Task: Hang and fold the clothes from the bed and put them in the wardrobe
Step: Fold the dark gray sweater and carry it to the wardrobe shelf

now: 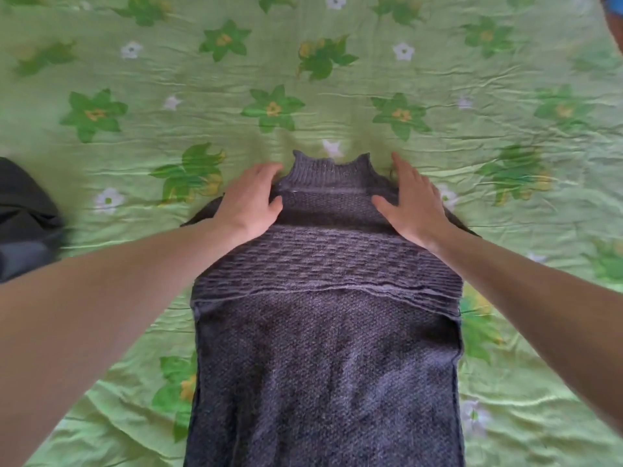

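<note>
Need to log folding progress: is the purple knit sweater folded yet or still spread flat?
Partly folded. The purple knit sweater lies as a narrow strip, sides tucked in, collar away from the person; left hand and right hand rest flat on its shoulders.

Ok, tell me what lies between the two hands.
In the head view, the sweater's ribbed collar and upper chest lie between the left hand and right hand.

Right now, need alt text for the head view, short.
Both hands, left hand and right hand, rest flat on the shoulders of a dark purple knitted sweater spread on a green floral bedsheet, collar pointing away. A dark garment lies at the left edge.
</note>
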`<control>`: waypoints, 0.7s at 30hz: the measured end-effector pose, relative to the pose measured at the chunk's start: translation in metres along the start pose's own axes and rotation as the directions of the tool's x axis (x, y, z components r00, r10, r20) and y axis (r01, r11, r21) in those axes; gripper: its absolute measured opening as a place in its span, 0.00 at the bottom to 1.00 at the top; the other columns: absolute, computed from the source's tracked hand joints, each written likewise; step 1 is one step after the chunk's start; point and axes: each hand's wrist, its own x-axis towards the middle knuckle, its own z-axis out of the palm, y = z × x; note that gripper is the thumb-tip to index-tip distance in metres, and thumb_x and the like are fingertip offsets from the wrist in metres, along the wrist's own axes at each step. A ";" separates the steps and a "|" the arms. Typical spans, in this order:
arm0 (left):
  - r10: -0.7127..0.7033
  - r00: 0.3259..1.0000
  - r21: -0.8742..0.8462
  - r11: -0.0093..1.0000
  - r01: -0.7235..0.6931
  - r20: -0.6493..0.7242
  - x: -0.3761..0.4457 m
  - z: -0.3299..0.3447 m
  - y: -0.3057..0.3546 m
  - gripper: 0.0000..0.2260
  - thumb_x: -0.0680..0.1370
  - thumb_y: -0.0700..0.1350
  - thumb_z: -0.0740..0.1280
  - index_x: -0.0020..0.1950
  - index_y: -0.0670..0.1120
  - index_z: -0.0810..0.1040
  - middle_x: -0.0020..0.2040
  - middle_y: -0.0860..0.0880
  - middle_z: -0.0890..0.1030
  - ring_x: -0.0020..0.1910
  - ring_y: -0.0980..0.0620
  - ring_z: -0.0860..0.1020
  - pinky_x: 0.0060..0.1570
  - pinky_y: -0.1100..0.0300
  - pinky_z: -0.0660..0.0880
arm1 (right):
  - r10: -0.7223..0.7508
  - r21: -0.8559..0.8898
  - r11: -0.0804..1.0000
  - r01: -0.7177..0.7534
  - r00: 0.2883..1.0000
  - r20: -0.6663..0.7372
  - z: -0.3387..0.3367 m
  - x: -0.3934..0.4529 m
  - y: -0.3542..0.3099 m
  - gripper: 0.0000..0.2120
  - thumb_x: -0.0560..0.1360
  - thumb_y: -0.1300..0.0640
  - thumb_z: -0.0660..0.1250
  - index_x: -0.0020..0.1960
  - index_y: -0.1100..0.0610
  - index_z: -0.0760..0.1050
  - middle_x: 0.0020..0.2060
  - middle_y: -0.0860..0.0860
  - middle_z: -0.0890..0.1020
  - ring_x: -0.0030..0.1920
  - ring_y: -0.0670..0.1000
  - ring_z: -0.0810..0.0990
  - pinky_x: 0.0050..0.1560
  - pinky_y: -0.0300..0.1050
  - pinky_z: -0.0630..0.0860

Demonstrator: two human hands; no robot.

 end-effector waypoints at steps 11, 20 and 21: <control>0.307 0.913 0.067 0.951 -0.300 -0.268 -0.033 0.003 0.004 0.19 0.71 0.27 0.71 0.60 0.39 0.77 0.56 0.42 0.80 0.57 0.43 0.74 0.58 0.54 0.70 | -0.550 -0.095 0.832 0.547 0.791 -0.268 -0.022 -0.052 0.012 0.03 0.79 0.61 0.69 0.50 0.62 0.78 0.47 0.54 0.74 0.43 0.51 0.73 0.43 0.45 0.74; 0.525 0.822 0.419 0.709 -0.567 0.224 -0.091 0.027 -0.027 0.28 0.85 0.61 0.55 0.84 0.54 0.61 0.77 0.38 0.67 0.78 0.36 0.66 0.77 0.32 0.59 | -0.508 -0.276 0.815 0.510 0.857 0.084 0.023 -0.117 0.041 0.25 0.87 0.45 0.50 0.78 0.55 0.67 0.81 0.54 0.64 0.81 0.55 0.62 0.77 0.58 0.67; 0.501 0.832 0.438 0.709 -0.553 0.240 -0.095 0.029 -0.024 0.30 0.85 0.65 0.53 0.86 0.56 0.55 0.80 0.37 0.63 0.80 0.34 0.63 0.78 0.31 0.56 | -0.469 -0.255 0.848 0.465 0.882 0.048 0.026 -0.120 0.032 0.25 0.87 0.44 0.49 0.78 0.55 0.67 0.81 0.54 0.64 0.81 0.56 0.61 0.77 0.59 0.66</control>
